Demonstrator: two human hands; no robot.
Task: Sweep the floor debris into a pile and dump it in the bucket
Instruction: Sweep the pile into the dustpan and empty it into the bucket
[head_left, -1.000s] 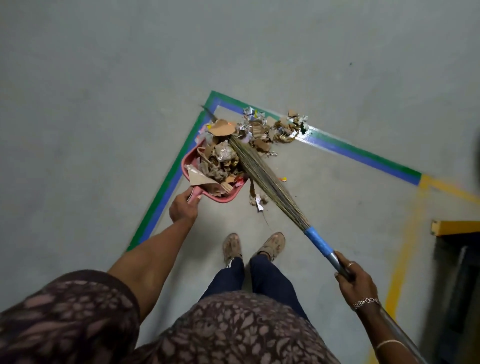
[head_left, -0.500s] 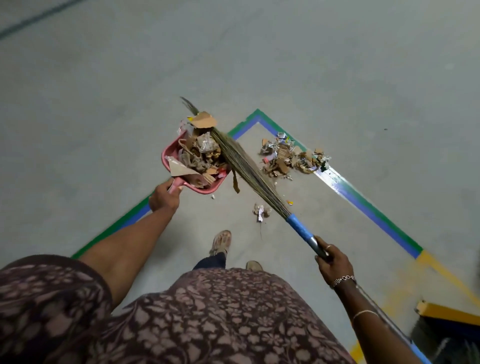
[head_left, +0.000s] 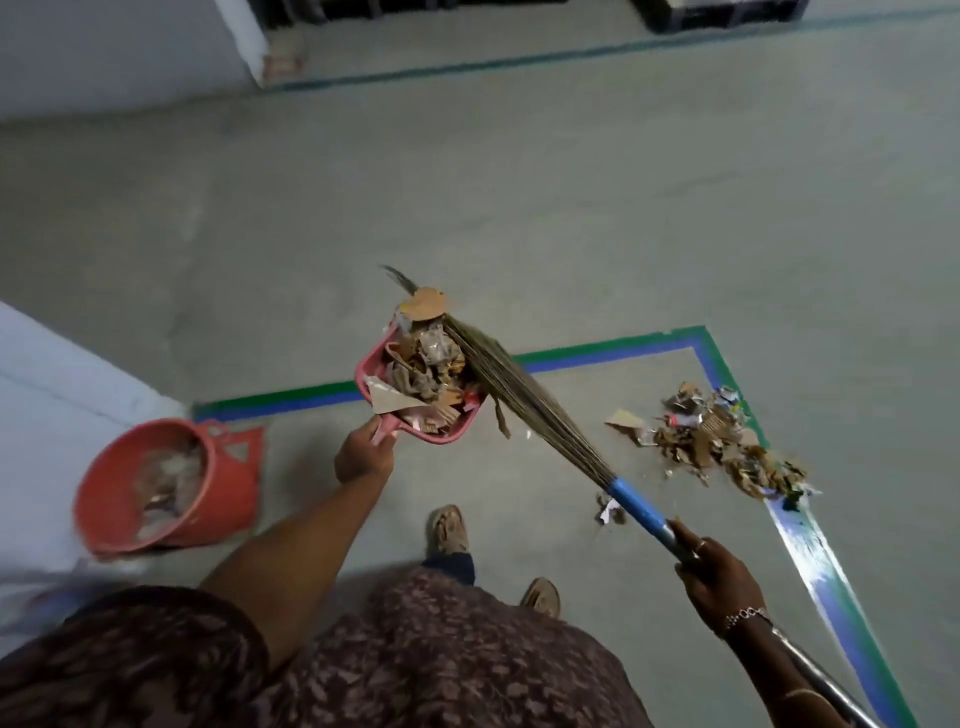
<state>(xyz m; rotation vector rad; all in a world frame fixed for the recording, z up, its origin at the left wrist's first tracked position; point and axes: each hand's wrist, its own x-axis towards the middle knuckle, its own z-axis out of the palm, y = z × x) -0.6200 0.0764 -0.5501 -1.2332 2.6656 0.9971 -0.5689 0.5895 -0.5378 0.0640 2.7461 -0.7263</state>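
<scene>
The debris (head_left: 426, 371), which is torn cardboard, paper and crumpled wrappers, lies heaped in a pink dustpan (head_left: 362, 370), and one round piece of cardboard (head_left: 423, 304) sits at the far edge of the load. The left hand (head_left: 363, 452) grips the handle of the dustpan with the fingers curled round it and holds the pan out in front of the person. The broom (head_left: 524, 395) has long thin bristles that lie across the right side of the load, and their tips reach past the far edge of the pan. Lower down, a blue sleeve binds the bristles to a metal handle, and the right hand (head_left: 719, 577) holds this handle with the fingers closed round it; a bracelet (head_left: 743, 618) is on that wrist. To the right of the broom, a second pile (head_left: 717, 441) of scraps lies on the floor (head_left: 519, 208), in the corner of a green and blue tape line (head_left: 311, 397). One small scrap (head_left: 608, 512) lies apart from it, close under the blue sleeve. The bucket (head_left: 218, 493), orange-red and tilted in this view, stands well to the left of the dustpan, beside a pale surface, and there is some rubbish inside it. Two shoes (head_left: 448, 530) show below the dustpan.
</scene>
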